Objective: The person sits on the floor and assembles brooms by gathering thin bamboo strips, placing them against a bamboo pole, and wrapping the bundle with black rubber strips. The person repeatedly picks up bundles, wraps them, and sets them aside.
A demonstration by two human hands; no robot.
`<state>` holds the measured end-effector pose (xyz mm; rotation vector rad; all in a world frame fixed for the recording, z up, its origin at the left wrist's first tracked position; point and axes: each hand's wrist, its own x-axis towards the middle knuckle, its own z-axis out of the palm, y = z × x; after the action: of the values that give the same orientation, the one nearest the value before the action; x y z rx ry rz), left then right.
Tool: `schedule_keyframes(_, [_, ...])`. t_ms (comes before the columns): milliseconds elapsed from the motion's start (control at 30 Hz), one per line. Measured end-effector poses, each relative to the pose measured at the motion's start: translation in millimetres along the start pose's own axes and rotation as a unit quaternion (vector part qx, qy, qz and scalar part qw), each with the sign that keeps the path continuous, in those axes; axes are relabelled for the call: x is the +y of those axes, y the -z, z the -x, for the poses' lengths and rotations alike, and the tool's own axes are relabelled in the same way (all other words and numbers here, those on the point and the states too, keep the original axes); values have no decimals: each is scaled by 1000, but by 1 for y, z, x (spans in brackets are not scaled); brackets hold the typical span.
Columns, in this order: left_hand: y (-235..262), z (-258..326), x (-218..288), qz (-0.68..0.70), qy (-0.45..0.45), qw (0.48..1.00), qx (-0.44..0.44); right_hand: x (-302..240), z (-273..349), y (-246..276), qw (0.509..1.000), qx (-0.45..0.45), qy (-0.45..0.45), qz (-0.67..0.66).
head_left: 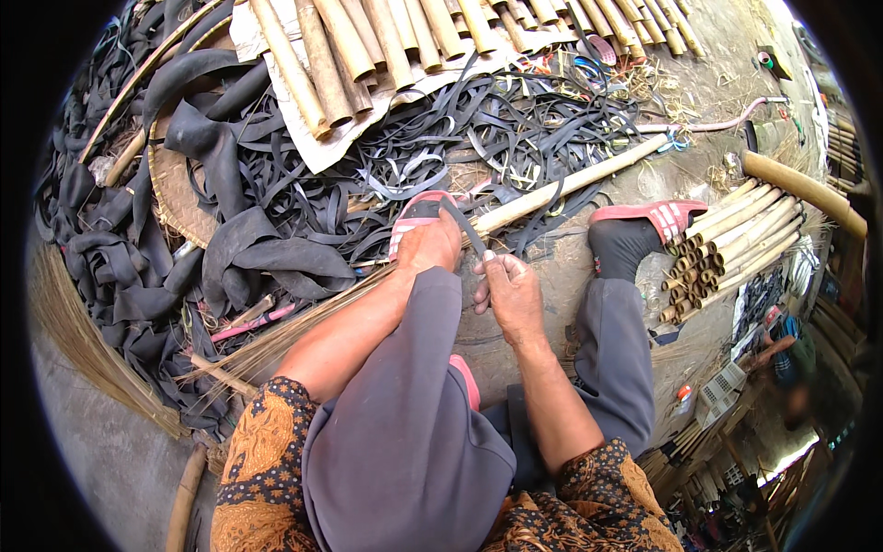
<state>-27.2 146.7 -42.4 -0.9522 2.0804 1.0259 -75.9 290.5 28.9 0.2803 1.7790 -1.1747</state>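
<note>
A black rubber strip (467,227) runs taut between my two hands. My right hand (513,293) pinches its lower end between thumb and fingers. My left hand (430,247) is closed at the other end, near my left foot in a pink sandal (405,219), and my knee hides part of it. From that hand a pale bamboo pole (589,178) reaches out to the upper right. On the other side, thin stiff bristles (317,315) fan toward the lower left, apparently in line with the pole. Exactly what the left fingers wrap is partly hidden.
Tangled narrow rubber strips (533,129) lie ahead, wider black rubber pieces (216,156) at left. Cut bamboo tubes (395,41) rest on a pale sheet. A stack of thin bamboo poles (736,244) stands out at right. Another bristle bundle (92,345) lies far left.
</note>
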Motion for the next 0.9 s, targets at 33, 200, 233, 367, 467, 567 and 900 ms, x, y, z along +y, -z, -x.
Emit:
schedule_keyframes(33, [2, 1, 1, 10, 7, 1000, -8, -3, 0, 1, 1000, -3, 6, 1])
schedule_keyframes(200, [4, 4, 6, 32, 33, 999, 4, -22, -4, 4, 1000, -4, -9, 3])
schedule_keyframes(233, [4, 4, 6, 33, 29, 999, 10, -24, -4, 5, 1000, -1, -5, -1])
schedule_keyframes(367, [3, -2, 6, 42, 75, 996, -9, -28, -3, 9, 1000, 1, -3, -13])
schedule_keyframes(467, [1, -4, 5, 46, 68, 997, -8, -29, -5, 9, 1000, -6, -23, -12])
schedule_keyframes(567, [0, -2, 1, 22, 17, 1000, 1, -31, -8, 8, 999, -19, -44, -14])
schedule_keyframes(900, [19, 2, -8, 5, -112, 987, -114, 45, 22, 52, 965, -101, 76, 230])
